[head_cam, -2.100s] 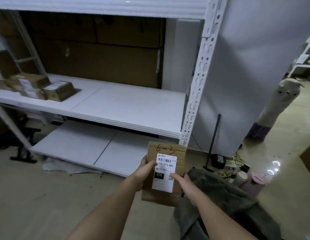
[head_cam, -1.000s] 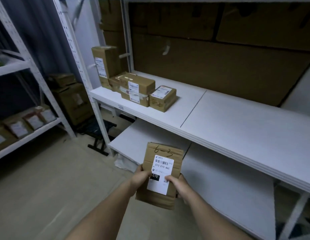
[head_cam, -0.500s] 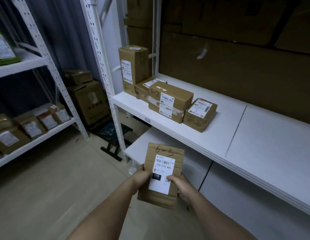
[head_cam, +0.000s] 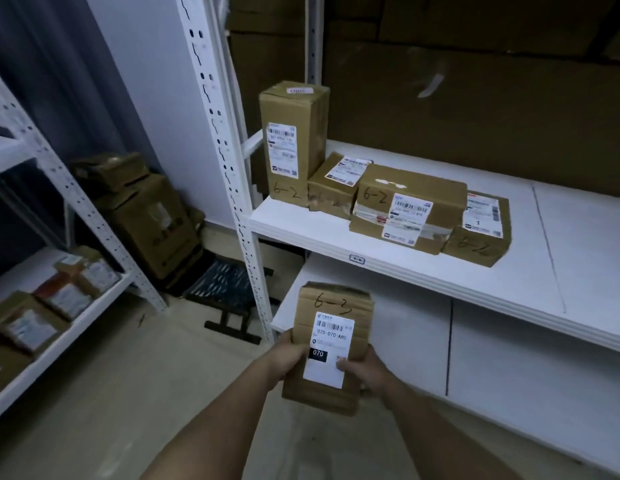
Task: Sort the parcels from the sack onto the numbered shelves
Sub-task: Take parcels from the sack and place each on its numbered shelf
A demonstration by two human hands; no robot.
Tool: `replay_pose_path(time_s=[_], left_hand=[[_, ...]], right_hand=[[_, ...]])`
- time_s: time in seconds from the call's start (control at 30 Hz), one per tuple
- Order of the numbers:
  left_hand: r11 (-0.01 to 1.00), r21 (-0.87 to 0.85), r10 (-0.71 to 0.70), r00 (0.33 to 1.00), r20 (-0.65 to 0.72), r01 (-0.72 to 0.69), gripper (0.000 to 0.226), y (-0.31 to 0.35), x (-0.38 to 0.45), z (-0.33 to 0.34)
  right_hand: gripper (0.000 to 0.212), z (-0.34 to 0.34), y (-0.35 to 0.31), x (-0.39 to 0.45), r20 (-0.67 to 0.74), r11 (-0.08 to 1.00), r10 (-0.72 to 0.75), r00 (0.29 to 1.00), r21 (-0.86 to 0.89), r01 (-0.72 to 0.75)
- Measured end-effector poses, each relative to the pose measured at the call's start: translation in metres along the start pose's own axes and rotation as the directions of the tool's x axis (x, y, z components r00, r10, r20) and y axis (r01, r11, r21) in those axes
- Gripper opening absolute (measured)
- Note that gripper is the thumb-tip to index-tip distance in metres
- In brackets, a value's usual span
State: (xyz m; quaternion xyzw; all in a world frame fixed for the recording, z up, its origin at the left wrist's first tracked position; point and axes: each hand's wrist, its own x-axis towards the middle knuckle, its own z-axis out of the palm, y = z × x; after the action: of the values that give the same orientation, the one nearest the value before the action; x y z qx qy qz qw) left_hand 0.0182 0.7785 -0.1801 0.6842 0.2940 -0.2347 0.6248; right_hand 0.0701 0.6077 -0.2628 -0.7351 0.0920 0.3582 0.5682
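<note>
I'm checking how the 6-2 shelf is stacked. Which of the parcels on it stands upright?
The tall parcel at the shelf's left end, beside the white post. It stands on its end with 6-2 written low on its front; the other three lie flat.

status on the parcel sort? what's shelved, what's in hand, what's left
Shelved: four boxes sit on the middle shelf, those with legible marks reading 6-2. In hand: left hand and right hand grip a parcel marked 6-3, not yet placed. The bare lower shelf beneath is probably its slot. The sack is out of view, so the remaining count is unknown.
</note>
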Motion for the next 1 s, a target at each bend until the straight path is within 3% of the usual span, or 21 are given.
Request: replay_pose_path(time_s=[0.33, 0.67, 1.0], left_hand=[[0.998, 0.049, -0.042, 0.998, 0.054, 0.039, 0.07, -0.001, 0.109, -0.074], [0.997, 0.078, 0.019, 0.999, 0.036, -0.022, 0.056, -0.037, 0.257, -0.114], [0.941, 0.136, 0.309, 0.951, 0.021, -0.309, 0.065, -0.144, 0.429, -0.131]], right_hand=[[0.089, 0.053, -0.004, 0.103, -0.108, 0.996, 0.024, 0.994, -0.083, -0.033], [0.075, 0.094, 0.021, 0.237, -0.232, 0.973, -0.032, 0.972, -0.228, -0.023], [0.072, 0.132, 0.101, 0.37, -0.424, 0.962, -0.206, 0.882, -0.252, 0.103]])
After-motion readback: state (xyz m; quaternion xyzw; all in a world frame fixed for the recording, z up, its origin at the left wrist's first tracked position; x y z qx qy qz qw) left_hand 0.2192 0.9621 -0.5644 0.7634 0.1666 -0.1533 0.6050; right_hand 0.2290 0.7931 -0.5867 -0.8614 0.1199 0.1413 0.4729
